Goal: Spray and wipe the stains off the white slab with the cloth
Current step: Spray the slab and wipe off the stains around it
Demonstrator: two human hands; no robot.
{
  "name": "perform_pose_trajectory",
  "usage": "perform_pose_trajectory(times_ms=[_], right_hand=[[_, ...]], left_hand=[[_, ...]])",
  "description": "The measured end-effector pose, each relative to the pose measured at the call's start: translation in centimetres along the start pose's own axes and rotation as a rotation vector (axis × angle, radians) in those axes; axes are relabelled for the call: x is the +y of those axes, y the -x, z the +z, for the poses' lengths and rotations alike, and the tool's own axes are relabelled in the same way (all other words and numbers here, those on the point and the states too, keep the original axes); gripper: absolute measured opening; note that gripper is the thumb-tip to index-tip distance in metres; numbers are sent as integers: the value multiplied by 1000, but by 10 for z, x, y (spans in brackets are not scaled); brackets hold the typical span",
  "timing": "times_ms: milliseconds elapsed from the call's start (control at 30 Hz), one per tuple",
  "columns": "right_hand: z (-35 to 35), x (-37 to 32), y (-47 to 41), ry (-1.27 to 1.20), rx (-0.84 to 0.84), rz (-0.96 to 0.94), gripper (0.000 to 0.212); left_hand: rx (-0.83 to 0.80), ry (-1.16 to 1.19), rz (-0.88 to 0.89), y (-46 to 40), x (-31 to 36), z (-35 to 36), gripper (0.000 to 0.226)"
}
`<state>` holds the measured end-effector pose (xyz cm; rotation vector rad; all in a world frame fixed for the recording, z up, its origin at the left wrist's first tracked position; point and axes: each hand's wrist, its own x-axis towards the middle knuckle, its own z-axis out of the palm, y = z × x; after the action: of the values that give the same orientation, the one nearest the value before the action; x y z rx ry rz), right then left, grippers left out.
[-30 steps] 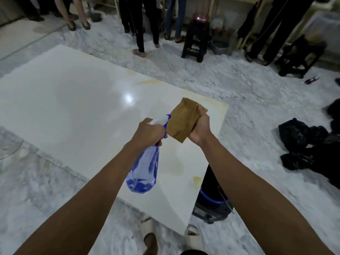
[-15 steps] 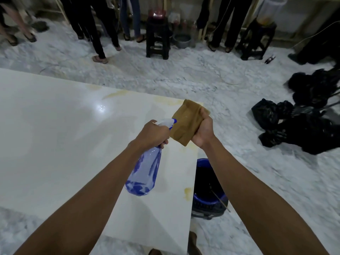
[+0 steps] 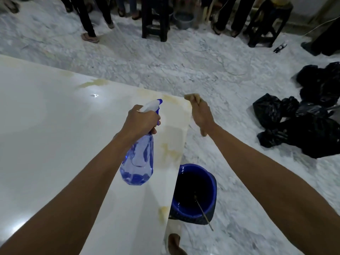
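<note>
Over the right-hand end of the white slab (image 3: 55, 144), both hands are up and loaded. The left hand (image 3: 141, 120) is wrapped around the neck of the blue spray bottle (image 3: 138, 162), with the white nozzle (image 3: 151, 105) aimed forward at the yellowish stains (image 3: 171, 99) along the far edge. Makes sense to hold it out like that — the mist lands on the dirty corner rather than the clean middle. I can't tell whether a finger is actually squeezing the trigger; the knuckles hide it.

The right hand (image 3: 201, 116) is off past the slab's edge, fingers closed around the brown cloth (image 3: 191, 97), which is bunched up so only bits poke out above and below the fist. My guess is it's kept to the side so it stays dry and out of the spray path until wiping time.

More stains sit closer in: a blotchy patch (image 3: 170, 151) just right of the bottle and a small one (image 3: 162, 212) near the front edge. So plenty left to do — looks like the spraying stage to me, no wiping yet.

A blue bucket (image 3: 213, 183) of dark water sits on the marble floor (image 3: 184, 61), tucked against the slab's edge, probably for rinsing. Black bags (image 3: 303, 124) are piled further right, and people's legs and stools line the back.
</note>
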<state>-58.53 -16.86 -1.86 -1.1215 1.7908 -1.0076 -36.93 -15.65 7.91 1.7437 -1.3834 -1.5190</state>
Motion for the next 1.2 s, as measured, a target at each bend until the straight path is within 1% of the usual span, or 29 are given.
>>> perform_pose_trajectory(times_ms=[67,133,200,233,267,333,400,500,533,633,733,833,933,1033,1133,1200], right_hand=[[7,3,-51,274,47,-94,44],[25,14,-97,632,36,-87,48],[51,38,-122,939,-134,-92,57],[64,53,-124,1005,-238,-91,65],[75,70,-124,1039,-301,-91,75],[87,93,-118,1082,-292,-116,93],[86,93,-117,1131,-239,-158,97],[77,91,-126,1183,-180,-238,95],[76,94,-128,1175,-189,-246,91],[81,100,-125,1131,-176,-251,70],[83,94,-118,1162,-123,-258,61],[83,92,-113,1192,-125,-259,59],[83,92,-110,1166,-157,-226,59],[88,95,-99,1145,-174,-221,59],[97,100,-81,1127,-154,-221,59],[100,101,-70,1136,-135,-221,59]], left_hand=[[18,23,14,-14,1,2,35],[34,22,21,-27,-6,4,30],[42,7,11,-39,-21,6,30],[40,2,5,-44,-30,7,32],[36,1,-3,-49,-38,8,33],[26,-1,-33,-57,-52,9,33],[28,-6,-43,-63,-62,8,39],[35,-34,-35,-67,-70,7,43],[34,-38,-31,-68,-71,6,42],[15,-35,-20,-70,-71,4,36],[-6,-33,-14,-70,-71,5,36],[-24,-55,-17,-67,-73,7,39],[-31,-67,-18,-62,-77,7,36],[-42,-86,-26,-56,-81,5,37],[-54,-86,-38,-49,-84,3,38],[-56,-94,-32,-43,-88,1,32]])
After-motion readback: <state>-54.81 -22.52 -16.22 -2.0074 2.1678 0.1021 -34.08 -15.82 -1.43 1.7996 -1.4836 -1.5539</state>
